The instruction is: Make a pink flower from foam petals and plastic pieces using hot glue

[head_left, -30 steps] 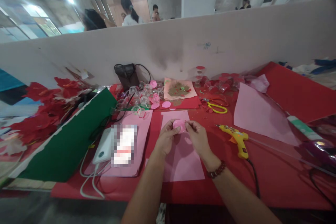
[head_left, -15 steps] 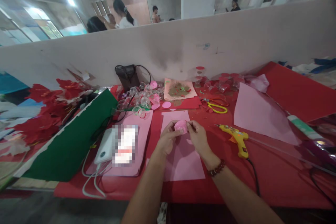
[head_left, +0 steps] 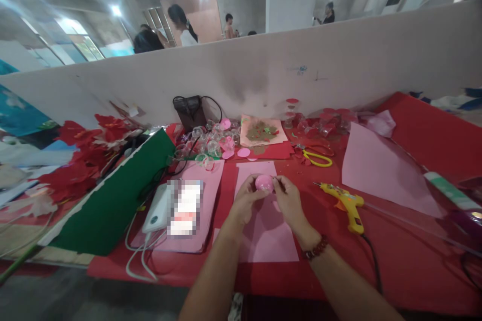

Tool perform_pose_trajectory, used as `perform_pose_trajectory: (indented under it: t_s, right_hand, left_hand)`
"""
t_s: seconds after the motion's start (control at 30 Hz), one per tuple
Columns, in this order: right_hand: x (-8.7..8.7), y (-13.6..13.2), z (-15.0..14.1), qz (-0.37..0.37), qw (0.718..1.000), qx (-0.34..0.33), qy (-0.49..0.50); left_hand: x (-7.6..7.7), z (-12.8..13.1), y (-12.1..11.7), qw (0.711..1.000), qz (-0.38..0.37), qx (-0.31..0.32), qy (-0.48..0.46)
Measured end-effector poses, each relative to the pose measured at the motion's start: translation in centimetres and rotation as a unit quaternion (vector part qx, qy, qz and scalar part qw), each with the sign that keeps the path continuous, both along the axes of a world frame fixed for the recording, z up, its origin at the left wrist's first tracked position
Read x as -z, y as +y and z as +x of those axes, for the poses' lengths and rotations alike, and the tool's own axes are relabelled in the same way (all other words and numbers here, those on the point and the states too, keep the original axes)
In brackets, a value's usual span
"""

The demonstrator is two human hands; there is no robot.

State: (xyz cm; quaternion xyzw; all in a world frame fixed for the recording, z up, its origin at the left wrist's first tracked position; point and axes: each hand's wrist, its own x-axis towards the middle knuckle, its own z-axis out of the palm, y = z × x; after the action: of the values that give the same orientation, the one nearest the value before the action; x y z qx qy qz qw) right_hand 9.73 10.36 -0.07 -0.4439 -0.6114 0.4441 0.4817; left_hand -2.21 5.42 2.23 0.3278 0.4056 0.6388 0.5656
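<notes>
Pink round piece is held up between the two hands, above the far part of a pink sheet that lies on the red table cover. The left hand grasps it from the left, thumb along its near edge and fingers behind. The right hand has thumb and fingertips pinched at its right edge; a dark red bracelet circles that wrist. To the right lies a yellow glue gun, its nozzle pointing left toward the hands. Farther off are scissors with yellow handles. Clear plastic cups and pink discs cluster on the far left side, near a black bag. At left, a white power bank with cables sits between a green board and a pink stack.
</notes>
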Motion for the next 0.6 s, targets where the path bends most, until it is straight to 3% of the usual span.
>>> perform_pose_trajectory:
  t_s: [0.13, 0.23, 0.37, 0.53, 0.6]
  right_hand:
    - [0.11, -0.18, -0.10, -0.010, 1.000, -0.010, 0.012]
    - [-0.03, -0.29, -0.09, -0.022, 0.999, -0.013, 0.030]
    - [-0.18, -0.30, 0.03, 0.002, 1.000, -0.005, 0.000]
    - [-0.27, -0.34, 0.01, -0.011, 1.000, -0.017, 0.022]
    - [-0.32, -0.31, -0.02, -0.002, 1.000, -0.019, 0.016]
  left_hand:
    - [-0.16, 0.08, -0.09, 0.999, 0.010, 0.030, 0.015]
    - [-0.30, 0.14, -0.16, 1.000, 0.018, 0.014, -0.006]
    - [-0.39, 0.10, -0.25, 0.998, 0.003, 0.047, -0.033]
    - [0.05, 0.00, -0.07, 0.999, -0.001, -0.003, -0.051]
    - [0.28, 0.00, 0.03, 0.999, -0.003, 0.004, -0.053]
